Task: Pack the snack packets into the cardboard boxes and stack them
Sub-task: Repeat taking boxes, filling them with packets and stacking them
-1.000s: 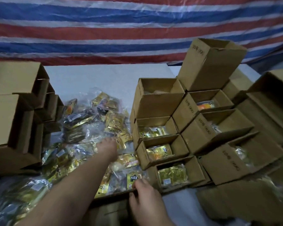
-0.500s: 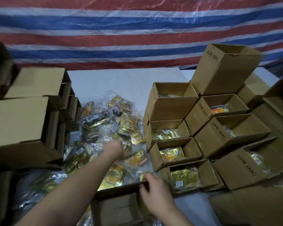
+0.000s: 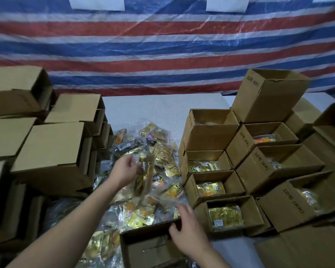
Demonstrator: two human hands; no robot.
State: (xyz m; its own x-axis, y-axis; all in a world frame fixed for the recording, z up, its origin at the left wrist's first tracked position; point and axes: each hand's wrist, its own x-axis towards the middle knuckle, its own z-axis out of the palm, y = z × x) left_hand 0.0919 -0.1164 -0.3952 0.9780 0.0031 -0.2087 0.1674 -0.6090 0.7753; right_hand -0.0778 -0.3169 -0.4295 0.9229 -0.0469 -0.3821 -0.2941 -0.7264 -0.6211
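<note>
A heap of gold and clear snack packets (image 3: 159,155) lies in the middle of the white table. My left hand (image 3: 125,169) pinches one clear bag of gold packets (image 3: 145,176) and holds it lifted above the heap. My right hand (image 3: 186,227) grips the far rim of an open cardboard box (image 3: 143,248) at the near edge; its inside is dark. To the right, several open boxes (image 3: 207,182) hold gold packets.
Closed cardboard boxes (image 3: 52,155) are stacked along the left. More open boxes marked "10号 (KK)" (image 3: 267,95) pile up at the right and far right. A striped red, white and blue tarp (image 3: 162,45) hangs behind the white table (image 3: 162,107).
My left hand has risen off the heap with a clear bag of packets in its fingers. My right hand stays at the near box's rim. The camera has tilted up.
</note>
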